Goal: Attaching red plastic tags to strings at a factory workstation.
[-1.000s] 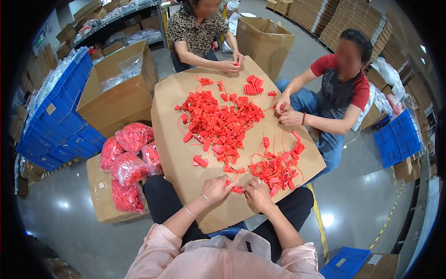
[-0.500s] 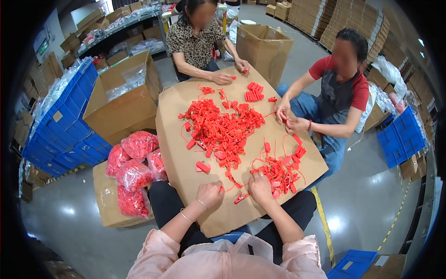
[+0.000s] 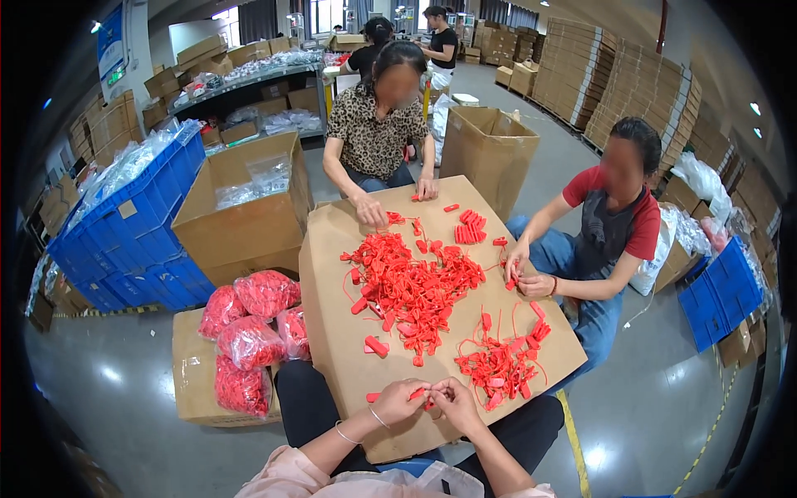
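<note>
My left hand point(image 3: 397, 401) and my right hand point(image 3: 454, 402) meet over the near edge of a brown cardboard sheet point(image 3: 332, 332) laid flat as a work surface. Together they pinch a small red plastic tag point(image 3: 422, 395) between the fingertips. A big heap of red tags point(image 3: 411, 286) lies in the sheet's middle. A smaller bunch of tags with thin tails point(image 3: 502, 361) sits just right of my hands. A single loose tag point(image 3: 376, 345) lies ahead of my left hand.
Two other people sit at the sheet's far side point(image 3: 378, 133) and right side point(image 3: 610, 232), handling tags. Bags of red tags point(image 3: 249, 332) rest on a carton at my left. An open carton point(image 3: 249, 216), blue crates point(image 3: 124, 224) and another carton point(image 3: 490, 145) stand around.
My view has tilted up, so the room's back shows. My hands stay together at the sheet's near edge, now closed on one tag.
</note>
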The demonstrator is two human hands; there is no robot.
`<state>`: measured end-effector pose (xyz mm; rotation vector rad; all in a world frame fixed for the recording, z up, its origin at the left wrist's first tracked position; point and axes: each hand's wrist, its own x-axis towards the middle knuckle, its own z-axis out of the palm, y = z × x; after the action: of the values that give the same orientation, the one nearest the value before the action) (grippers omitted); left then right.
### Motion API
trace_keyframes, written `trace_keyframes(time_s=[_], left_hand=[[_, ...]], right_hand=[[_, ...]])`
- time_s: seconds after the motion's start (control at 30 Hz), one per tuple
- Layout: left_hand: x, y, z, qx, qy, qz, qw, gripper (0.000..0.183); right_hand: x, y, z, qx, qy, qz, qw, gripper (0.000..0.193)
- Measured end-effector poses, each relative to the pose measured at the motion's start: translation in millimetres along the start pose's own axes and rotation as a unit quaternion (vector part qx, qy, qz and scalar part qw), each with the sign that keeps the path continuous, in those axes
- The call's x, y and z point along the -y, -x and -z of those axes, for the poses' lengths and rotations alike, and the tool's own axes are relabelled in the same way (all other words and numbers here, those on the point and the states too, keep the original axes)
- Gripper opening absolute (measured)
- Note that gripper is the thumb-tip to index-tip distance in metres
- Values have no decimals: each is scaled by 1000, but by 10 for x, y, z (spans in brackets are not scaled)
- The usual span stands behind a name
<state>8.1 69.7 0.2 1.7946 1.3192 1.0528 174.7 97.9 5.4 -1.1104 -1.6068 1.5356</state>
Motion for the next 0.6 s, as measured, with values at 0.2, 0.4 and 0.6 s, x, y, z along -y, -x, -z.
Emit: trace_keyframes(time_s=[0.2,0.4,0.6], left_hand=[[115,89,92,4,-25,14,1000,17],[170,164,38,7,-44,52,998,18],[160,184,33,0,-36,54,998,18]], right_hand=[[262,136,102,72,-186,-123,972,15],[340,312,126,94,-273,-79,954,20],[335,347,111,46,-228,-29,972,18]])
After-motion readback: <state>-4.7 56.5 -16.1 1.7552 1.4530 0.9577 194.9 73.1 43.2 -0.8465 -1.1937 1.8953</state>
